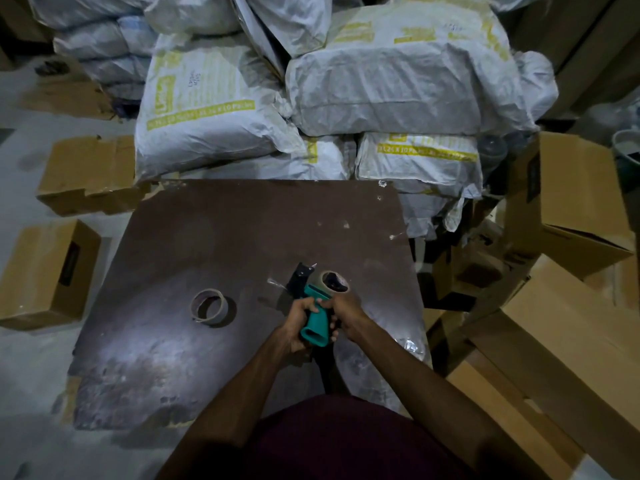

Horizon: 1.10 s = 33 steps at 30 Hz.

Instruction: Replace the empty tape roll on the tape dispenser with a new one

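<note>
A tape dispenser (313,325) with a teal handle and black head is held above the brown table (207,244), its handle end pointing toward me. My left hand (298,323) grips the handle from the left. My right hand (348,315) is closed on the right side, at the tape roll (334,282) that sits on the dispenser's hub with its cardboard core facing up. The black cutter end (301,273) points away from me. An empty cardboard roll (209,305) lies flat on the table to the left of my hands.
White woven sacks (381,84) with yellow print are piled behind the table. Cardboard boxes (45,271) stand on the floor at left, and more boxes (571,209) crowd the right side. A crumpled clear plastic scrap (412,344) lies near the table's right edge.
</note>
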Each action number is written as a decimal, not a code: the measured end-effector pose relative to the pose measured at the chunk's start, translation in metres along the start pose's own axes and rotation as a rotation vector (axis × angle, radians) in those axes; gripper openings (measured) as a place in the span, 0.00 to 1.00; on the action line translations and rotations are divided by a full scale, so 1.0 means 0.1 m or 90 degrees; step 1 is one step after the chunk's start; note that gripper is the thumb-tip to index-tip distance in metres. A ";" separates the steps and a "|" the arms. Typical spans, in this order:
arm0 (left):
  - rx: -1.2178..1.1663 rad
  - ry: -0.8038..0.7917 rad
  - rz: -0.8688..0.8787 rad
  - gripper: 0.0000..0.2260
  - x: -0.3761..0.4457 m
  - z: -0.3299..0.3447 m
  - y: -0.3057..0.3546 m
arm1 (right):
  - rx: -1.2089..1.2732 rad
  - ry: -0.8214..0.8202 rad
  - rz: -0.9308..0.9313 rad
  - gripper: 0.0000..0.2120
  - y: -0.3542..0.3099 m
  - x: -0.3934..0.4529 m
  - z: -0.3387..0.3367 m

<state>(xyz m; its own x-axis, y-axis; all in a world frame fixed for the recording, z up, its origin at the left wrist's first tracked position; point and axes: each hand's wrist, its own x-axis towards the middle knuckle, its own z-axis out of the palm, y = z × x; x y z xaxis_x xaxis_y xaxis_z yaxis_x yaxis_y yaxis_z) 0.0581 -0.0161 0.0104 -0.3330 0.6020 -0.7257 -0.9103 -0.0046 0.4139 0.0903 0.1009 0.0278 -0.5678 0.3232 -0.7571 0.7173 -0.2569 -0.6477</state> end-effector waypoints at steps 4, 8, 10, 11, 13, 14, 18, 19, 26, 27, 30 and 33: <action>0.121 0.026 -0.050 0.17 0.04 -0.01 0.08 | 0.033 0.029 -0.025 0.05 0.02 0.10 0.00; 0.296 0.088 -0.052 0.10 -0.02 0.03 0.21 | -0.031 0.061 -0.058 0.10 0.04 0.27 -0.02; 0.327 0.130 0.006 0.06 0.02 0.07 0.24 | -0.065 0.092 -0.095 0.12 0.06 0.35 -0.03; 0.332 0.146 0.032 0.06 0.06 0.08 0.24 | -0.073 0.100 -0.104 0.13 0.06 0.37 -0.03; 0.332 0.167 0.067 0.05 0.13 0.10 0.22 | -0.075 0.093 -0.127 0.13 0.06 0.42 -0.04; 0.334 0.173 0.081 0.05 0.17 0.10 0.22 | -0.071 0.089 -0.142 0.12 0.06 0.45 -0.05; 0.314 0.189 0.128 0.05 0.32 0.01 0.20 | -0.059 0.073 -0.199 0.11 0.00 0.51 -0.08; 0.307 0.197 0.138 0.04 0.36 -0.02 0.20 | -0.060 0.066 -0.203 0.12 -0.01 0.51 -0.08; 0.356 0.259 0.191 0.12 0.70 -0.24 0.14 | -0.098 0.072 -0.139 0.08 -0.01 0.56 -0.10; 0.366 0.270 0.195 0.12 0.74 -0.27 0.14 | -0.106 0.051 -0.131 0.08 -0.01 0.54 -0.09; 0.381 0.289 0.185 0.12 0.86 -0.37 0.10 | -0.144 0.008 -0.134 0.05 0.06 0.57 -0.06; 0.408 0.290 0.155 0.10 1.12 -0.63 -0.03 | -0.205 0.035 -0.145 0.13 0.14 0.69 -0.05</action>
<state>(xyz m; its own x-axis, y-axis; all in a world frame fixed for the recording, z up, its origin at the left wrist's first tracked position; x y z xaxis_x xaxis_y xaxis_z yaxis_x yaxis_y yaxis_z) 0.0081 0.0013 -0.1067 -0.6952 0.2599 -0.6702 -0.5291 0.4461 0.7219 0.0633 0.1244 -0.0330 -0.7104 0.3899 -0.5859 0.6708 0.1231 -0.7314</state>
